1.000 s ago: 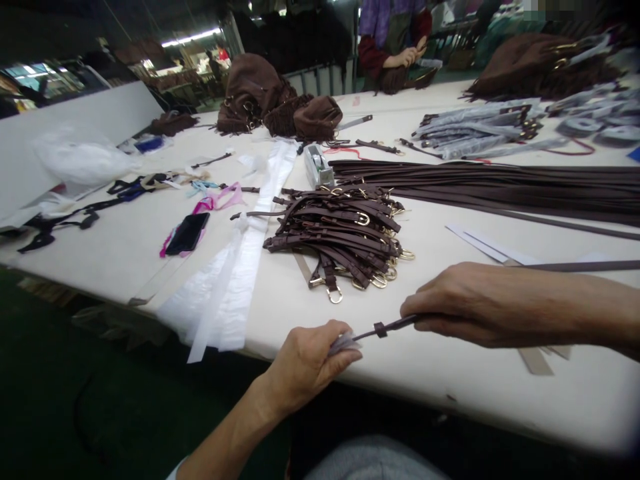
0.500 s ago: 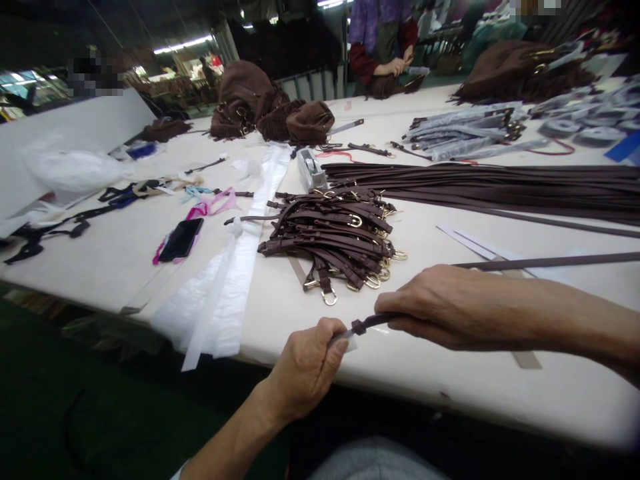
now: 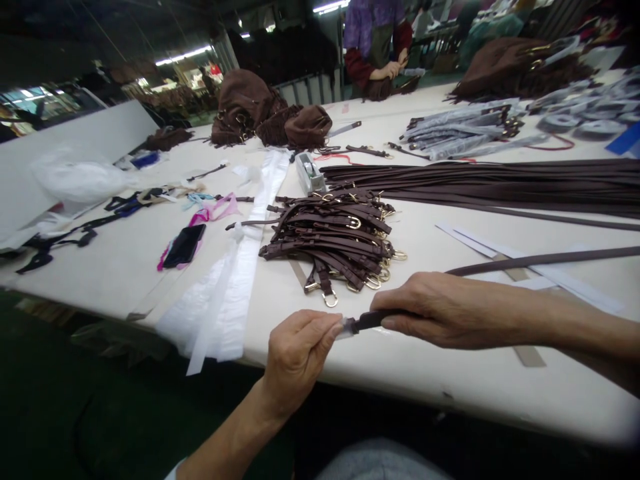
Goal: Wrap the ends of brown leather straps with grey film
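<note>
A dark brown strap (image 3: 370,321) runs between my hands above the table's near edge. My right hand (image 3: 430,310) is closed around it, and its long tail stretches off to the right behind my forearm. My left hand (image 3: 300,353) pinches a clear plastic piece (image 3: 346,328) at the strap's end, by a small dark loop. How far the strap reaches into the plastic is hidden by my fingers. Just beyond my hands lies a pile of short brown straps (image 3: 330,233) with gold buckles and rings.
Long brown straps (image 3: 490,187) lie across the right side, near white paper strips (image 3: 480,243). A tape dispenser (image 3: 310,173), a phone (image 3: 185,245) and white plastic sheeting (image 3: 230,293) lie around the pile. Brown bags (image 3: 250,100) stand at the back, where a co-worker's hands (image 3: 393,69) are busy.
My left hand has shifted slightly up and left, with its fingers now straighter along the plastic piece. My right hand has moved slightly left, still gripping the strap.
</note>
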The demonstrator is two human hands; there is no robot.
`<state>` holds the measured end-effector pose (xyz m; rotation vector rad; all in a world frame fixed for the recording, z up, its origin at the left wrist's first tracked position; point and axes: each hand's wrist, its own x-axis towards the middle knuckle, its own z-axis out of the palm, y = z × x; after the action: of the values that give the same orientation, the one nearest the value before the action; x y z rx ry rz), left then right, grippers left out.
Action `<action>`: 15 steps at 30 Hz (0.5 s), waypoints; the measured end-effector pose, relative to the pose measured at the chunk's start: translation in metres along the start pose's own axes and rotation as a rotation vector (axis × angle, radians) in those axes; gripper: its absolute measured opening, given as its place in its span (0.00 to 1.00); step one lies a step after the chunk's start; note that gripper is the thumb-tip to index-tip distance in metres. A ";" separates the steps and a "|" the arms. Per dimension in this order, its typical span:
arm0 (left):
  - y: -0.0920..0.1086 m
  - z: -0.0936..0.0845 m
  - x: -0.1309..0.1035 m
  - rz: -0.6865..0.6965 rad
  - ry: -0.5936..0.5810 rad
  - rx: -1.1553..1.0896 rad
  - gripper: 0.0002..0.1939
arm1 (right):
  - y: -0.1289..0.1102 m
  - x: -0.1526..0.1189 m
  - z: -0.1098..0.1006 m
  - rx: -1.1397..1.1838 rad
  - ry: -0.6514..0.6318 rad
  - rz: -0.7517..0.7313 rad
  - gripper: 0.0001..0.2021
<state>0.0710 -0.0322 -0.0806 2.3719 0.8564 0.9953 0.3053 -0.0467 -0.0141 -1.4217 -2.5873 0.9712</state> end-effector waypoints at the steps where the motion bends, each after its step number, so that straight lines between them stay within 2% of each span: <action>1: 0.001 0.001 -0.001 0.012 0.016 0.009 0.08 | 0.000 0.001 -0.001 0.019 -0.008 -0.009 0.09; 5: 0.004 0.007 -0.004 0.091 0.063 0.077 0.09 | 0.001 0.003 -0.003 0.101 -0.056 -0.086 0.09; 7: 0.004 0.008 -0.002 0.074 0.046 0.062 0.09 | -0.001 0.002 0.000 0.068 -0.050 -0.120 0.08; 9: 0.006 0.009 0.002 -0.053 -0.010 -0.023 0.07 | -0.004 0.001 0.006 -0.075 -0.002 -0.108 0.08; 12: 0.010 0.006 0.008 -0.358 -0.143 -0.238 0.09 | -0.008 0.000 0.013 -0.336 0.101 -0.021 0.09; 13: 0.012 0.005 0.010 -0.438 -0.179 -0.303 0.10 | -0.008 0.000 0.014 -0.363 0.121 0.012 0.09; 15: 0.016 0.004 0.011 -0.505 -0.216 -0.375 0.11 | -0.005 0.000 0.013 -0.298 0.120 0.039 0.10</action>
<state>0.0861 -0.0365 -0.0681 1.7800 1.0120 0.6149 0.2973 -0.0558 -0.0218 -1.5426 -2.7085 0.4984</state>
